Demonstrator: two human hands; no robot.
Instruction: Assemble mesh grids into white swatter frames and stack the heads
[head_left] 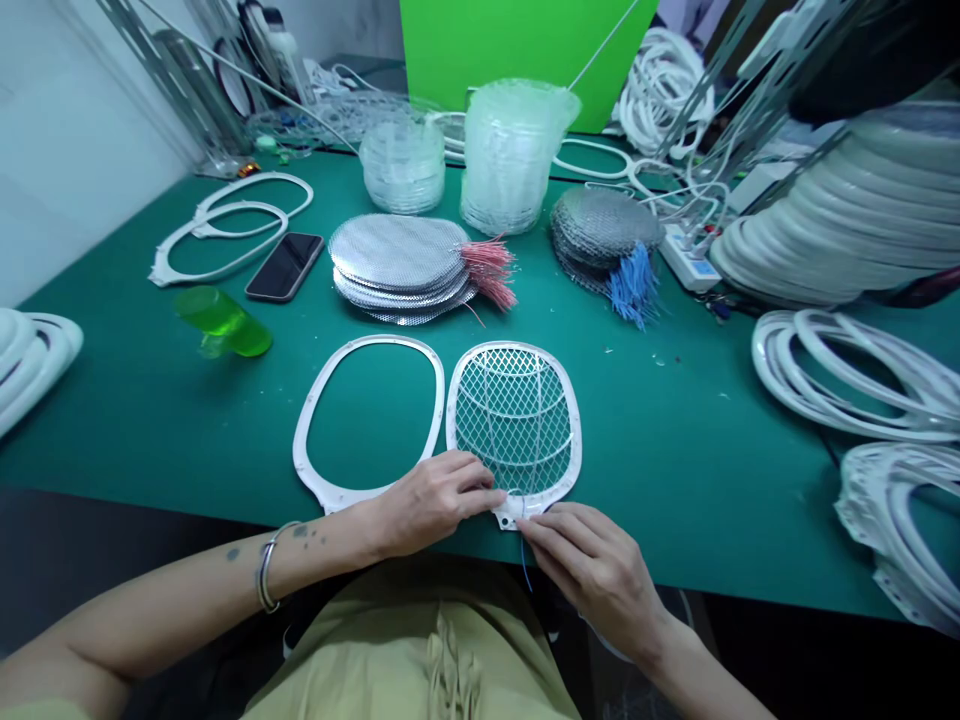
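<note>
Mesh frame (517,420), lower center: left hand (427,505) and right hand (592,565) pinch its bottom tab (511,514) between their fingertips; a hard tug could snap the thin blue wire (526,565).

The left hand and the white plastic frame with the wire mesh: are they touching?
Touching. The head view shows the left hand with its fingers lying across the lower rim of the white plastic frame, over the edge of the wire mesh.

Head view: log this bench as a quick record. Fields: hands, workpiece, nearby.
Left hand: fingers on workpiece's lower rim
Right hand: pinching its neck, thin blue wire below
Workpiece: white oval plastic frame with wire mesh
Nearby: bare white oval plastic frame; stacked silver mesh ovals with pink wires
</note>
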